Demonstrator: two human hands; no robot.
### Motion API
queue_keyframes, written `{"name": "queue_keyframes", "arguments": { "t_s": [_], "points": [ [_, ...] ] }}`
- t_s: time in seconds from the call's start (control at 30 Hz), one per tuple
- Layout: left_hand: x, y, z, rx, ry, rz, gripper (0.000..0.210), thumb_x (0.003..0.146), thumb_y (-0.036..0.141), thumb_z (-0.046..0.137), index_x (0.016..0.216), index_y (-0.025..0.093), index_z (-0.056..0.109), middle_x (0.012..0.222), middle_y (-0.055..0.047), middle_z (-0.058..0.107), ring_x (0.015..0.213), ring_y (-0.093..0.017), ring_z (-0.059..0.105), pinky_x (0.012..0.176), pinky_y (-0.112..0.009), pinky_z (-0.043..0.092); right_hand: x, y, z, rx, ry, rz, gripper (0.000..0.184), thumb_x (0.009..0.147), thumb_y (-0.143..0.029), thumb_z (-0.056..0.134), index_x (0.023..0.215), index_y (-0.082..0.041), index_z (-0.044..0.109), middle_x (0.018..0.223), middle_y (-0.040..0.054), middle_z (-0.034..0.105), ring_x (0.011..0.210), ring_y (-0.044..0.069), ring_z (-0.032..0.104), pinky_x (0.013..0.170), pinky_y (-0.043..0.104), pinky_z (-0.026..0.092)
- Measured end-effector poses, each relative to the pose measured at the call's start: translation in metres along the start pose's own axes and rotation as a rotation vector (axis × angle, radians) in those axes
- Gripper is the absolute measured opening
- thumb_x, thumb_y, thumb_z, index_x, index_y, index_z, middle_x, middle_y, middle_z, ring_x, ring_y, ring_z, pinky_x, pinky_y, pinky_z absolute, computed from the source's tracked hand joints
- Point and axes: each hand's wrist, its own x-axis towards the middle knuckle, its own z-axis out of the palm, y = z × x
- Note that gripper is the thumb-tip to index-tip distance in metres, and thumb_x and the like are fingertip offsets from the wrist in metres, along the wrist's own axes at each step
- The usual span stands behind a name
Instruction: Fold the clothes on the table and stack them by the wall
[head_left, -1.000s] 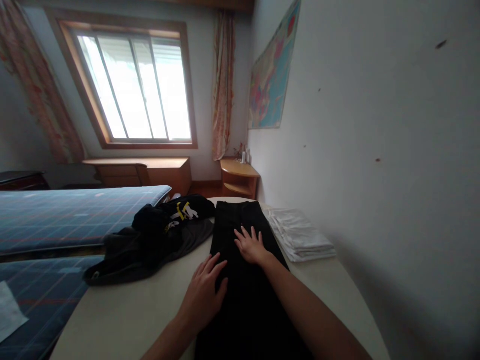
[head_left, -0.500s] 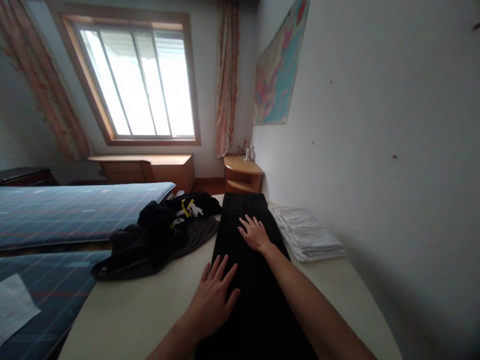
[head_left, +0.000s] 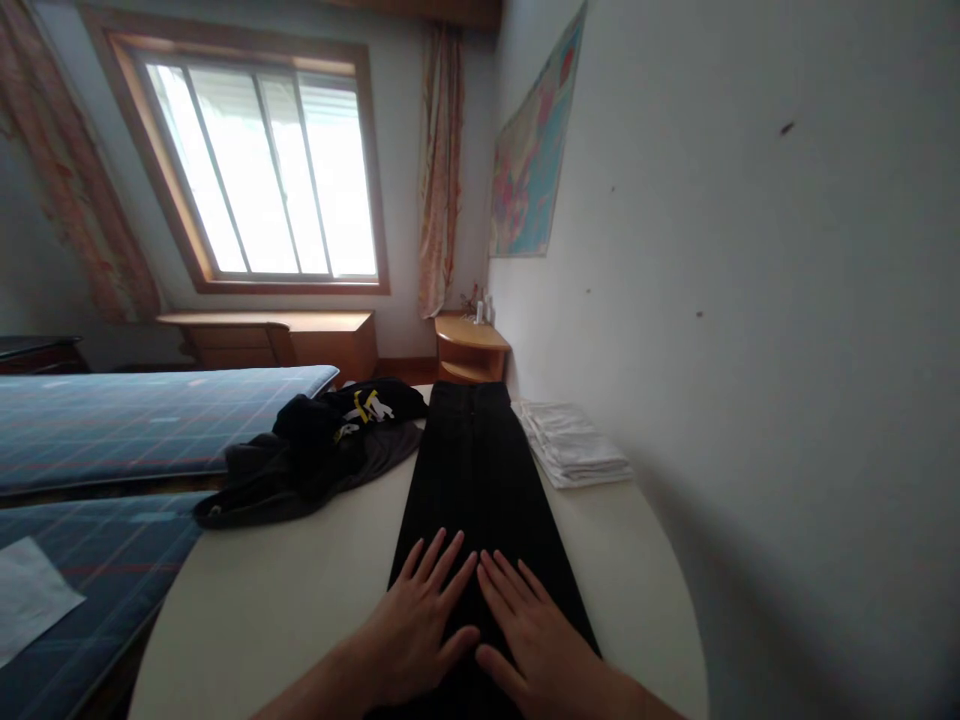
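Note:
Black trousers [head_left: 472,470] lie flat in a long strip down the pale round table [head_left: 300,590], waistband at the far end. My left hand [head_left: 416,625] rests flat on their near left part, fingers spread. Beside it my right hand [head_left: 536,635] lies flat on the near right part, fingers stretched forward. The two hands nearly meet at the index fingertips and thumbs. Both are open and hold nothing. The near end of the trousers is partly hidden under the hands and cut off by the frame.
Left of the trousers is a crumpled dark garment [head_left: 322,455] with a yellow and white print. Folded white cloth [head_left: 574,445] lies to the right, near the wall [head_left: 750,400]. Plaid mattresses [head_left: 150,430] stand left of the table, with a white sheet [head_left: 34,595] on the lower one.
My right hand has slid back toward me along the trousers and now lies beside my left hand. My left hand has shifted slightly nearer. The view has turned slightly right.

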Motion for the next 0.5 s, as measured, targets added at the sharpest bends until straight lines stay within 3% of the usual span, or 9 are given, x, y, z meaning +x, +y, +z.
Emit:
{"name": "queue_keyframes", "arguments": {
  "t_s": [0.1,0.2,0.27,0.37,0.5],
  "points": [
    [-0.027,0.009,0.007,0.017,-0.034,0.151,0.084,0.095,0.053,0.053,0.16,0.024,0.008,0.164,-0.011,0.009,0.15,-0.037,0.009,0.119,-0.06,0.021,-0.025,-0.004,0.015,-0.141,0.091,-0.18,0.076,0.1,-0.05,0.044,0.159,-0.015,0.012,0.159,0.0128,0.026,0.146,0.029,0.03,0.117,0.043,0.033],
    [-0.051,0.01,0.009,0.079,-0.017,0.292,0.073,0.095,0.041,0.057,0.157,0.025,0.022,0.161,-0.01,0.026,0.147,-0.035,0.026,0.116,-0.054,0.032,-0.044,-0.004,0.027,-0.276,0.208,-0.281,0.069,0.101,-0.033,0.047,0.159,-0.016,0.014,0.154,0.0098,0.04,0.141,0.024,0.041,0.111,0.034,0.041],
    [-0.065,0.011,0.008,0.119,0.055,0.349,0.054,0.097,0.029,0.056,0.148,0.026,0.04,0.154,-0.007,0.044,0.14,-0.03,0.042,0.112,-0.043,0.041,-0.054,-0.005,0.03,-0.32,0.26,-0.275,0.061,0.101,-0.022,0.044,0.158,-0.016,0.021,0.151,0.0067,0.046,0.138,0.02,0.046,0.108,0.029,0.043],
    [-0.077,0.014,0.011,0.165,0.193,0.374,0.028,0.096,0.024,0.057,0.124,0.025,0.059,0.127,-0.003,0.066,0.115,-0.022,0.062,0.097,-0.03,0.05,-0.065,-0.009,0.03,-0.328,0.307,-0.242,0.056,0.099,-0.012,0.04,0.154,-0.018,0.032,0.146,0.0036,0.054,0.133,0.017,0.051,0.105,0.026,0.045],
    [-0.076,0.021,0.022,0.247,0.264,0.34,0.017,0.093,0.019,0.062,0.11,0.022,0.061,0.105,-0.002,0.07,0.092,-0.02,0.064,0.079,-0.027,0.052,-0.065,-0.014,0.038,-0.339,0.401,-0.205,0.05,0.099,-0.015,0.041,0.149,-0.021,0.041,0.138,0.003,0.062,0.126,0.017,0.057,0.099,0.025,0.048]
  ]
}}
